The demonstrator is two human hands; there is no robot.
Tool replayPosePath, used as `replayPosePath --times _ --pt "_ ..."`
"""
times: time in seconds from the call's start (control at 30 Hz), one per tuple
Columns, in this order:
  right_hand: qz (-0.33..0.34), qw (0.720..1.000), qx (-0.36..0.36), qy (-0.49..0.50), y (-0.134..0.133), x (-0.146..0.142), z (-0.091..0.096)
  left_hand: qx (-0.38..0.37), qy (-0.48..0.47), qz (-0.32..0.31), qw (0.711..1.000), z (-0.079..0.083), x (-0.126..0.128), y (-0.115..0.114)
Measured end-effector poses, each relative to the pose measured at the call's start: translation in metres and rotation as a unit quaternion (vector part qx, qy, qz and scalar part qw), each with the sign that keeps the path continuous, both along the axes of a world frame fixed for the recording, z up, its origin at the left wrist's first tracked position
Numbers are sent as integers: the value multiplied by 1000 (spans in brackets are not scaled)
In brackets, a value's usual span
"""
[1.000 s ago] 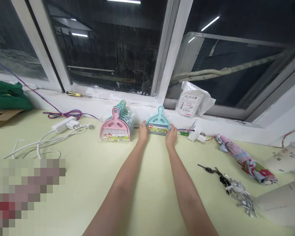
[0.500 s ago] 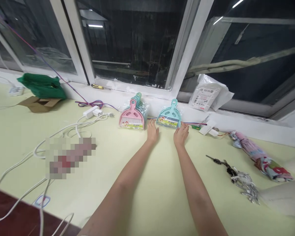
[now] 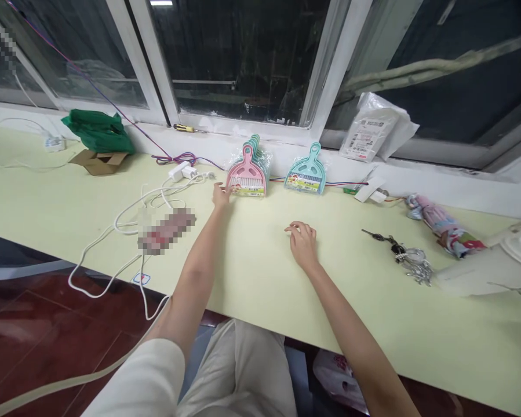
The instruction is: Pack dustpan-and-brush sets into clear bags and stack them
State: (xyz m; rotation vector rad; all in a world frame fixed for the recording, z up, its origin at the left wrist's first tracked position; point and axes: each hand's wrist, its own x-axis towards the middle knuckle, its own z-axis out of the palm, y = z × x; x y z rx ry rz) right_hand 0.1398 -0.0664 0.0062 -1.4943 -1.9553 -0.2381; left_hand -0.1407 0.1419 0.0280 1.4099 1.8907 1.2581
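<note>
Green bag (image 3: 98, 130), touching cardboard box (image 3: 98, 164); yellow-and-black screwdriver (image 3: 184, 128); labelled white packet (image 3: 367, 132), tilted; white adapter (image 3: 179, 171); key bunch (image 3: 411, 260); patterned fabric bundle (image 3: 441, 225), lying slantwise.

The tabletop (image 3: 255, 260) looks bright, the windows (image 3: 247, 52) dark; edges stretch; pixelation (image 3: 167, 231) masks two patches.

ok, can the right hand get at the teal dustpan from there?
Probably yes: the right hand holds nothing, and only tabletop shows between it and the teal dustpan; the pink dustpan stands off to its left.

Seemingly a workroom (exact kind unclear): long table (image 3: 260, 249), screwdriver (image 3: 184, 128), trailing cable (image 3: 75, 380).
</note>
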Motion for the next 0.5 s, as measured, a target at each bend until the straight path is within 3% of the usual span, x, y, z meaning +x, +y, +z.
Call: replayPosePath --times 0.1,0.2,0.27,0.37,0.5 --pt "-7 1000 -9 3 -4 -1 -1 -41 27 -20 999 6 -9 -1" --pt "-8 1000 -13 4 -1 1 -1 -53 21 -102 993 13 -7 -8" --pt "1 1000 -13 2 0 1 -1 -46 -59 -178 981 14 -1 -16" --pt "17 1000 -8 12 -2 -1 3 -40 -213 -279 935 12 20 -34" --pt "39 998 26 30 -7 -2 12 -15 -331 -302 894 7 64 -67"
